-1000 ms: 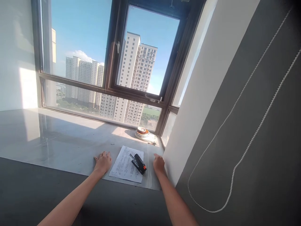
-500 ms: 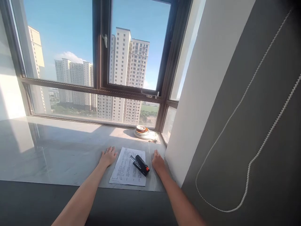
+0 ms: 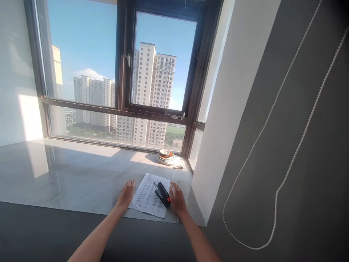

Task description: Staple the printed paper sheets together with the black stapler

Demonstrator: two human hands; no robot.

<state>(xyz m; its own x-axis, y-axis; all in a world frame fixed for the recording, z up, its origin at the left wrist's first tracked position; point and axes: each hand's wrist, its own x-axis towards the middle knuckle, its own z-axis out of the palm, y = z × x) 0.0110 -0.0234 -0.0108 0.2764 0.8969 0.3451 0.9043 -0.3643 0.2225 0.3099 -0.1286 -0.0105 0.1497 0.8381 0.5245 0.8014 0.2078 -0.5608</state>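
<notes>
A black stapler [image 3: 163, 195] with a red patch at its near end lies tilted across printed sheets of paper [image 3: 145, 198] on the sill. Its top arm is raised from the base. Beside the stapler's right side is my right hand [image 3: 177, 198], fingers apart and slightly bent, close to the red end; whether it touches cannot be made out. My left hand [image 3: 126, 194] rests at the left edge of the paper with its fingers stretched forward, holding nothing.
The pale stone windowsill [image 3: 89, 182] ends at a front edge below the paper. A stack of round white and brown items [image 3: 165, 157] stands by the window frame. A white wall column [image 3: 231, 91] rises at the right, with a beaded blind cord [image 3: 276, 193] hanging beyond it.
My right hand has moved left to the stapler and its fingers have spread. My left hand has come closer to the paper's edge. The view has shifted slightly, and the paper appears turned.
</notes>
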